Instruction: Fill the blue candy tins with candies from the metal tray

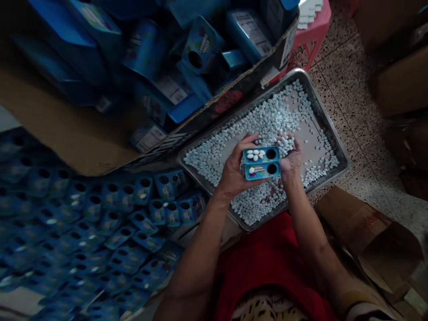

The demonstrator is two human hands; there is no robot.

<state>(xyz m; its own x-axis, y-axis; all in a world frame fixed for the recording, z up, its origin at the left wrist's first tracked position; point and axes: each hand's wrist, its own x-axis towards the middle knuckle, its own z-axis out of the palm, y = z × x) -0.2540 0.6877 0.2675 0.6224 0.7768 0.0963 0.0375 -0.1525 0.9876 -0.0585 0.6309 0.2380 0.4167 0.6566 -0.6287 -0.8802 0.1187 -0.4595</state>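
Observation:
My left hand (230, 174) is wrapped round two small blue boxes (256, 172), held side by side over the tray. Each box has a dark round hole at its right end, and several white oval candies lie on the printed tops, more on the upper box. Cupped beside the holes, my right hand (291, 161) holds a heap of candies (285, 143) and touches or nearly touches the boxes. Under both hands is a metal tray (338, 136) strewn with loose candies (267, 113), heaped mostly along its far side and near corner.
A large cardboard box (110, 156) of blue boxes (202, 44) stands at the upper left. Rows of upright blue boxes with holes (110, 196) fill the lower left. A pink stool (312, 35) is behind the tray; an opened brown carton (354, 218) lies on the right.

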